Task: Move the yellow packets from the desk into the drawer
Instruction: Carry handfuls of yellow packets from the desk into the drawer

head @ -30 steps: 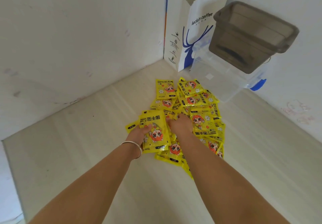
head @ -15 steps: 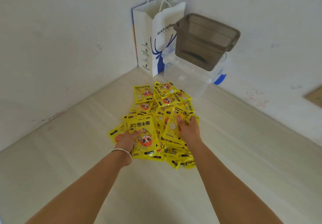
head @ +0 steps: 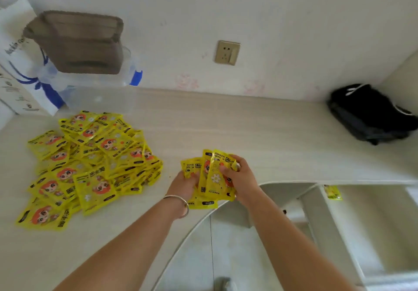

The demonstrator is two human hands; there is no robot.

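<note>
Packets reading "HAND WARMER" sit gripped between both hands.

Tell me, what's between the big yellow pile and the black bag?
In the head view: both hands, left hand and right hand, holding a bunch of packets; otherwise bare desk.

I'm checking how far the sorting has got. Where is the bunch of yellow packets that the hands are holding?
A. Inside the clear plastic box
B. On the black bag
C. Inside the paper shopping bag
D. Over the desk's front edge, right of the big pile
D: both hands, left hand and right hand, grip the bunch of yellow packets above the curved front edge of the pale desk, to the right of the big pile.
</note>
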